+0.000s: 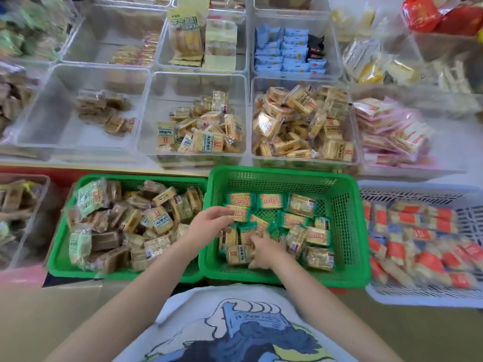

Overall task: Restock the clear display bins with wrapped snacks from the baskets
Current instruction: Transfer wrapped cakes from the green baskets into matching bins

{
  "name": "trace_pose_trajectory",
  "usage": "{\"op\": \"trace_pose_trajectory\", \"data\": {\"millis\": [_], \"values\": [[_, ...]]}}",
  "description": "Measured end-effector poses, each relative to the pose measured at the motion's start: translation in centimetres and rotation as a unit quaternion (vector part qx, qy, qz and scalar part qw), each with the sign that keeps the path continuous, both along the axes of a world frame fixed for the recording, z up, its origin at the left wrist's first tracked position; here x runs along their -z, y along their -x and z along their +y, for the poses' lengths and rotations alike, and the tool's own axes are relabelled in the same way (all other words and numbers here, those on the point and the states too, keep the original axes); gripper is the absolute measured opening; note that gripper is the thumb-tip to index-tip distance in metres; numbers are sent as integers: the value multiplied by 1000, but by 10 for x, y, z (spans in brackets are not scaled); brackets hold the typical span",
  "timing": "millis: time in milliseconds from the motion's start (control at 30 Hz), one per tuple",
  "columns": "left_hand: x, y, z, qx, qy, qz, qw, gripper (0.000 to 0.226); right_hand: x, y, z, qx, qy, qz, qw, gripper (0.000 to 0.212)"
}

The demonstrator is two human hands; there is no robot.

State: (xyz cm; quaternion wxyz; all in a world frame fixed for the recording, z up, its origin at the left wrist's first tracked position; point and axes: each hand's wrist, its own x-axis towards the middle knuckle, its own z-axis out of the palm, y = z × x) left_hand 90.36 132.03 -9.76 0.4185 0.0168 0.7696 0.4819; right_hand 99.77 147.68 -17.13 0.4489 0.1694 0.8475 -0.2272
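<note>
My left hand [209,223] curled round a green-edged snack pack [239,214], pinching it. My right hand [264,250] lay on the packs just beside it, fingers bent into the pile; grip hard to tell. Both were inside the middle green basket [347,223]. Left of them sat a second green basket [62,257] of mixed snacks, right a white basket [467,215]. Beyond the hands stood the clear bins [196,79], partly filled.

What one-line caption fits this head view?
Both hands, left hand and right hand, gather green-wrapped snack packets inside the middle green plastic mesh basket below clear plastic display bins.
</note>
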Motion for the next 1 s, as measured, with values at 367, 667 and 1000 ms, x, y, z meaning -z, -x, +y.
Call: {"op": "trace_pose_trajectory", "data": {"millis": [367,667,1000], "values": [[4,-10,26,116,12,117,986,55,-60,16,43,459,463,18,758,67],[-20,46,5,-76,-51,39,995,42,-79,70,28,371,87,329,864,42],[-25,188,-55,-284,-43,148,946,29,-61,134,-23,116,-128,316,933,60]]}}
